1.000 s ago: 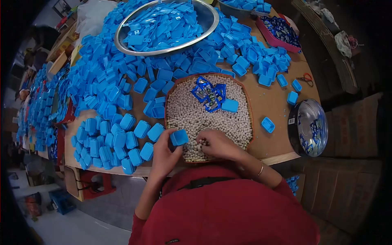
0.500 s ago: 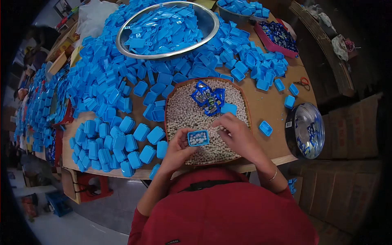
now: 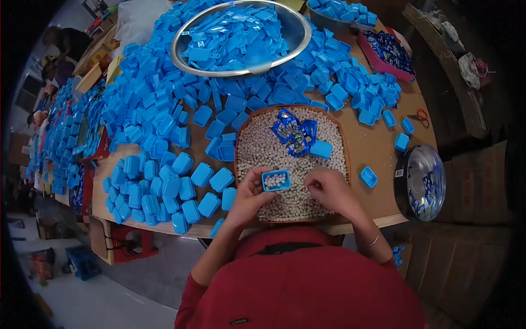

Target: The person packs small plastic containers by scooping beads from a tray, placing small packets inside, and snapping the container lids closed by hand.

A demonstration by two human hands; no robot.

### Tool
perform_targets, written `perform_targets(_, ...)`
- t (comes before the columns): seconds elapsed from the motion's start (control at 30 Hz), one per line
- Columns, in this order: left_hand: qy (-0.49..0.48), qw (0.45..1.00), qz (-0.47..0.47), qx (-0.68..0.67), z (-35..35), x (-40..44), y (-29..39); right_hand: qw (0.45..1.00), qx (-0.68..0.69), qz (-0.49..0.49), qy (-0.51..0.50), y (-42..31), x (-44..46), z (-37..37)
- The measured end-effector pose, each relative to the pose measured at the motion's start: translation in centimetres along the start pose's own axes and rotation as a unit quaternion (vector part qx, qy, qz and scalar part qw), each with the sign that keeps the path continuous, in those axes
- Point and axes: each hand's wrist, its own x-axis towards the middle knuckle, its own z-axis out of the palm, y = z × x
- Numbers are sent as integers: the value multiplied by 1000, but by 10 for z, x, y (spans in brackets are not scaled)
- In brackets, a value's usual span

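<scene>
My left hand grips a small blue plastic box by its left end, fingers and thumb on its sides. The box is without a lid and holds several pale round pellets. Beneath both hands lies a tray with an orange-brown rim, full of the same pellets. My right hand is over the tray's right half, fingers curled down at the pellets; what they hold, if anything, is hidden. Shiny blue packets and another blue box rest on the pellets.
Closed blue boxes are heaped at left, with open ones behind. A metal bowl of blue parts stands at the back. To the right are a single box, a round clear-topped container, scissors and a pink tray.
My right hand has drawn away from the box, rightward and down to the pellets. My left hand still holds the box. The whole view has shifted slightly.
</scene>
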Motion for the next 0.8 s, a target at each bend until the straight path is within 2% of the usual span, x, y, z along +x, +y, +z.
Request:
perform_targets(0.1, -31, 998, 34, 31, 6, 0, 3, 998, 65, -4, 0, -39, 12, -8)
perform_targets(0.13, -43, 999, 8, 21, 5, -1, 2, 997, 53, -49, -14, -45, 17, -7)
perform_targets(0.23, -26, 999, 38, 18, 7, -2, 1, 994, 65, -65, 57, -47, 20, 2)
perform_targets(0.33, 14, 998, 54, -5, 2, -2, -2, 985, -156, -39, 57, -13, 11, 7)
perform_targets(0.37, 17, 999, 46, -16, 3, -2, -1, 979, -204, 4, -6, -7, 7, 11)
perform_targets(0.47, 24, 998, 34, -40, 2, -1, 1, 975, -221, -33, -9, 0, -3, 32)
perform_targets(0.67, 26, 999, 34, -33, -2, 1, -2, 996, -86, -5, -7, 11, 0, 14)
perform_targets(0.77, 14, 999, 41, -17, 2, 0, -2, 999, 25, -9, 23, -13, 5, -2)
perform_targets(0.8, 6, 999, 48, -3, 4, 1, -4, 999, 19, -32, 23, -25, 9, -5)
